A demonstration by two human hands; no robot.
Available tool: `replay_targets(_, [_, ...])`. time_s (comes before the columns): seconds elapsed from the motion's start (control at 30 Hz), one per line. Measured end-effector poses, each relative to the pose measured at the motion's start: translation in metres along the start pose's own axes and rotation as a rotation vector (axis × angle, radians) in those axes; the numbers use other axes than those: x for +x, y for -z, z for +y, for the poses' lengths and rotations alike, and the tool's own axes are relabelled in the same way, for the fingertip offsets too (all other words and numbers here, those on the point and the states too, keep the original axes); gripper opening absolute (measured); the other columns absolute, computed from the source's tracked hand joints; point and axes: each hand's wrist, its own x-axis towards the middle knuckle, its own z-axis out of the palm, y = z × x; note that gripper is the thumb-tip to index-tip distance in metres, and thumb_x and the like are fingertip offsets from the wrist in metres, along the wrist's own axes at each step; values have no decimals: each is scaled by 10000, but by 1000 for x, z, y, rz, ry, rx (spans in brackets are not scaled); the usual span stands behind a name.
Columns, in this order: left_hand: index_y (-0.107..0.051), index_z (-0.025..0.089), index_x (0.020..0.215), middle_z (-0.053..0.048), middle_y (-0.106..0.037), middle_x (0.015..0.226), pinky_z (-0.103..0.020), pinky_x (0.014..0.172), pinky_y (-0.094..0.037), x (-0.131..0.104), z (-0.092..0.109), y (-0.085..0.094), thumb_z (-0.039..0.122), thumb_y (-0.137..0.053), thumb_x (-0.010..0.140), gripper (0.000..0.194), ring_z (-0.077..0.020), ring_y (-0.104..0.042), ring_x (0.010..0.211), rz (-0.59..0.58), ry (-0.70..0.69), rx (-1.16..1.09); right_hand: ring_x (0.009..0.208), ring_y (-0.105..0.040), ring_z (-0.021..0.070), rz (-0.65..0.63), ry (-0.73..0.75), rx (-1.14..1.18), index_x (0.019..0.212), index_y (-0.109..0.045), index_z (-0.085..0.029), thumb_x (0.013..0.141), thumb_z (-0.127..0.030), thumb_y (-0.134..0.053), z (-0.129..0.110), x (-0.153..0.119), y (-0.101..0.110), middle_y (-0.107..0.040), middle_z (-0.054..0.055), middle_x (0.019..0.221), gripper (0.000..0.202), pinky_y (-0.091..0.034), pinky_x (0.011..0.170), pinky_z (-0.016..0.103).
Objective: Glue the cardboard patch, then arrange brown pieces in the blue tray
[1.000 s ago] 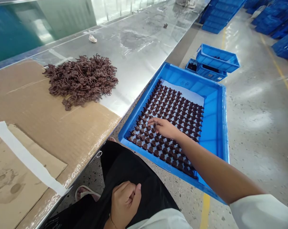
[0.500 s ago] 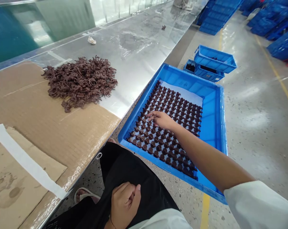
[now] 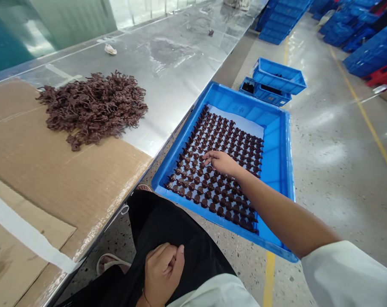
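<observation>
right hand (image 3: 221,162) half-curled over brown pieces (image 3: 204,184); contact unclear

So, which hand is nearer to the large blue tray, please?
Right: the right hand is over the large blue tray; the left hand is at the lap, outside it.

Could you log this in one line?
left hand: curled at lap; right hand: over brown pieces in blue crate; brown pile: on table

Floor (image 3: 324,187): grey, speckled, glossy; yellow line (image 3: 362,108) running along it.
Table (image 3: 167,102): long, metal-topped, stained in places; cardboard (image 3: 100,179) over near part.
Panel (image 3: 81,25): green, shiny, along table's far edge.
Crates (image 3: 281,21): blue, stacked beyond.
Light: white glare on floor, metal.
</observation>
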Motion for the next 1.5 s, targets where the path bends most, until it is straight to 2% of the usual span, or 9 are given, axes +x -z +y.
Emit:
replay_targets(0.53, [-422, 205, 682, 69, -410, 573, -219, 538, -372, 4, 5, -2, 50, -612, 933, 351, -65, -412, 506, -8, -25, -2, 644, -591, 134, 69, -76, -14, 1068, -698, -152, 775, 13, -441, 40, -30, 17, -780, 51, 1009, 423, -472, 655, 234])
replay_targets(0.77, [-361, 200, 641, 70, -348, 561, -195, 524, -360, 10, 11, 0, 77, -602, 944, 407, -56, -377, 492, -4, -24, 15, 675, -596, 142, 84, -84, -10, 971, -685, -174, 771, 4, -448, 52, -41, 21, -778, 33, 974, 358, -479, 713, 243])
replay_targets(0.9, [-421, 192, 604, 64, -375, 547, -199, 534, -365, 12, 10, 1, 122, -608, 957, 405, -57, -388, 484, 35, -8, 78, 719, -601, 151, 137, -106, -65, 852, -669, -186, 809, -28, -465, 61, -54, 26, -773, 20, 941, 261, -465, 729, 240])
replay_targets(1.0, [-533, 188, 631, 58, -444, 545, -197, 552, -384, 10, 5, 1, 191, -612, 975, 352, -59, -431, 481, 77, 49, 125, 699, -595, 144, 156, -132, -69, 826, -652, -186, 829, -28, -456, 69, -62, 30, -771, 14, 916, 252, -457, 718, 235])
replay_targets(1.13, [-657, 194, 692, 48, -577, 567, -193, 571, -416, 6, -7, 4, 345, -622, 969, 317, -68, -533, 493, 127, 249, 185, 647, -581, 127, 155, -157, -41, 853, -665, -177, 843, -31, -446, 80, -65, 33, -769, 11, 918, 264, -455, 706, 236])
replay_targets(1.23, [-660, 214, 641, 31, -580, 541, -225, 543, -401, 7, -21, 13, 523, -593, 913, 417, -110, -559, 499, 115, 601, 252, 616, -560, 118, 154, -161, -23, 871, -666, -173, 850, -36, -439, 88, -66, 36, -772, 16, 921, 266, -451, 684, 236])
replay_targets(1.3, [-663, 228, 641, 6, -585, 548, -254, 561, -405, 9, -35, 24, 618, -547, 879, 472, -158, -572, 537, 49, 874, 292, 594, -544, 111, 161, -167, -9, 885, -666, -172, 846, -40, -439, 93, -67, 39, -775, 18, 933, 265, -447, 669, 234])
replay_targets(1.37, [-700, 244, 720, -28, -647, 627, -291, 603, -426, 9, -53, 36, 666, -509, 872, 488, -210, -595, 609, -51, 1065, 342, 591, -542, 109, 173, -170, -6, 884, -666, -169, 830, -39, -440, 97, -71, 44, -775, 23, 936, 266, -444, 657, 233])
replay_targets(1.5, [-739, 254, 904, -85, -743, 836, -352, 651, -465, -14, -92, 51, 626, -482, 899, 452, -278, -633, 716, -222, 1122, 357, 607, -551, 119, 190, -183, -22, 854, -665, -168, 792, -42, -453, 105, -78, 52, -769, 29, 901, 254, -443, 638, 232])
